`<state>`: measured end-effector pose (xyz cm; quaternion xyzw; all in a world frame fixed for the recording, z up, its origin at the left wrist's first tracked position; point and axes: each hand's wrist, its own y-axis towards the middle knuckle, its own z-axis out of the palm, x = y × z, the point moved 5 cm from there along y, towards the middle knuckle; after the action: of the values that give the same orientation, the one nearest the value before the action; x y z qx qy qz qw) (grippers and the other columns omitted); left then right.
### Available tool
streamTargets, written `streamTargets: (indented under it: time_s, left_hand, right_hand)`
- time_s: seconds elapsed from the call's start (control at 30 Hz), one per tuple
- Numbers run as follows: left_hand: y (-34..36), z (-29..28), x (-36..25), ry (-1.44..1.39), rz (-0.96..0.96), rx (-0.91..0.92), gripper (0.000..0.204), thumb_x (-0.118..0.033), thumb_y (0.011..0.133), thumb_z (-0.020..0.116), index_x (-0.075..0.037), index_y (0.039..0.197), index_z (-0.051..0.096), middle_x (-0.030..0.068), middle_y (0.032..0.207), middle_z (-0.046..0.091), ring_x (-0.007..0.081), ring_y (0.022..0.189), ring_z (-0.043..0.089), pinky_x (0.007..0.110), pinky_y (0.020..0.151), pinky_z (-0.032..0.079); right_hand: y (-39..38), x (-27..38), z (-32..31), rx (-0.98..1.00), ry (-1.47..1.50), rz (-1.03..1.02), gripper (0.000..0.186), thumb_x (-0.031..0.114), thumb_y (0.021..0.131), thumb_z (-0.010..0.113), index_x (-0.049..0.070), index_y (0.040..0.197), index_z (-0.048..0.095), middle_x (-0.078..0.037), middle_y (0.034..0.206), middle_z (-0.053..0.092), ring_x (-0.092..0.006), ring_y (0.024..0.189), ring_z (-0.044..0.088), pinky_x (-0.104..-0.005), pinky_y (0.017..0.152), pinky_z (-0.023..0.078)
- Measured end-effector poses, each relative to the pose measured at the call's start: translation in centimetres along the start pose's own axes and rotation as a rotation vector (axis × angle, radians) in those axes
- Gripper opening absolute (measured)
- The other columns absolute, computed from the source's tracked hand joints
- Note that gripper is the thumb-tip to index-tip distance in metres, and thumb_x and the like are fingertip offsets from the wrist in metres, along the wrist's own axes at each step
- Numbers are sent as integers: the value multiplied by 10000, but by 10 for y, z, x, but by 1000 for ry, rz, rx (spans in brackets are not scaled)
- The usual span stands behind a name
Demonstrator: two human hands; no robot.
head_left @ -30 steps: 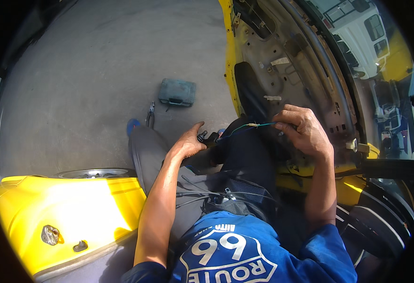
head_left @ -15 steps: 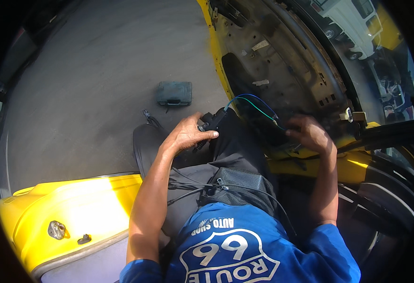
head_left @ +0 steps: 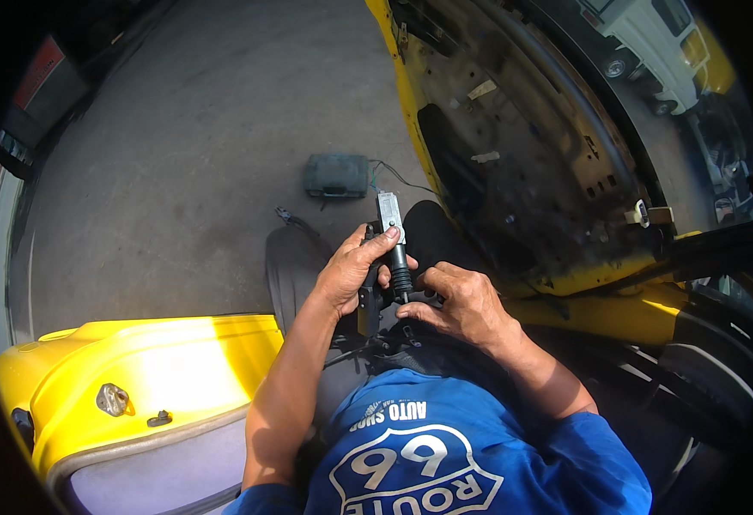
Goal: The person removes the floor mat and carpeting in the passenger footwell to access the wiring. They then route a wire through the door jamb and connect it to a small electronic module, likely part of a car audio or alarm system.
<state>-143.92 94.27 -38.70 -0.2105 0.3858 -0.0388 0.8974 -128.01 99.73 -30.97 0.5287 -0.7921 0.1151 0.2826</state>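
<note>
The left hand (head_left: 352, 275) is closed around an actuator (head_left: 391, 245), a slim part with a grey metal top and a black ribbed boot below; the thumb lies across its upper body and the fingers wrap behind. The actuator stands nearly upright over the lap, its grey end pointing away from the person. The right hand (head_left: 462, 305) sits just beside it, lower and to the right; its fingers curl in and pinch at the boot's lower end, where a thin rod or wire seems to start, though the exact grip is hard to make out. Both forearms come up from the lower edge over a blue shirt (head_left: 445, 455); dark trousers (head_left: 295, 257) stretch toward the concrete floor (head_left: 179, 172). On the floor, beyond the knees, lies a small grey box (head_left: 335, 175) with thin wires trailing from it. To the right stands an open yellow door (head_left: 522, 163), its bare inner panel showing; a yellow body panel (head_left: 136, 378) fills the lower left.
</note>
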Motion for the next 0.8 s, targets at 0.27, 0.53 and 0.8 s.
streamTargets:
  time_s: [0.27,0.53,0.8]
  left_hand:
    - [-14,3,3,34,55,-41,272,-341,1049,650,-99,1078,529,115,877,722,60,552,561,183,525,484]
    - [-57,-3,-55,1203,512,-212,717,-347,876,809,-76,1472,517,132,848,733,218,666,690,373,683,552]
    - [-73,-45,-57,1548,56,-574,742,-134,839,817,-233,1507,510,175,1054,745,352,1011,731,479,900,577]
  right_hand:
    - [7,8,0,-33,-36,43,435,384,790,870,21,926,675,-103,815,617,-330,663,649,-434,578,538]
    - [-3,-31,-17,288,178,349,502,52,825,626,-10,1315,533,-214,1235,622,-356,1127,653,-430,1011,513]
    - [-23,-52,-31,150,730,438,738,8,911,523,42,1604,271,-226,1579,446,-325,1394,538,-437,1138,468]
